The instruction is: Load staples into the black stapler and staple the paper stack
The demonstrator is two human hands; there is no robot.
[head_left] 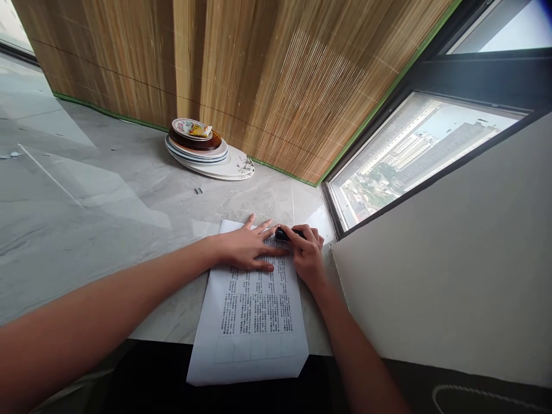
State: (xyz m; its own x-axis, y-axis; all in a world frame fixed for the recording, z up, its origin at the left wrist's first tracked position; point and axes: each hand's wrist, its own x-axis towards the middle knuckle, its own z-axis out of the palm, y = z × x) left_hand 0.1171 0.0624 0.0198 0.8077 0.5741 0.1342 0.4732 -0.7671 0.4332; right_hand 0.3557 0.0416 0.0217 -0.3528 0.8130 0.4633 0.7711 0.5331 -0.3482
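Printed paper sheets (259, 316) lie on the grey marble-like ledge, their near end sticking out past its front edge. My left hand (248, 247) rests flat on the upper part of the sheets, fingers spread. Wrapped around a small black stapler (282, 233) is my right hand (308, 253), at the top right edge of the paper. The fingers hide most of the stapler, so I cannot tell whether its jaws are pressed together. Two short grey strips (198, 190), which look like staples, lie beyond the paper.
A stack of plates (233, 164) stands at the back against a bamboo blind (259, 69). A white wall (452, 247) and a dark-framed window (414, 167) bound the right side. Small scraps (11, 155) lie at the far left of the ledge (86, 241).
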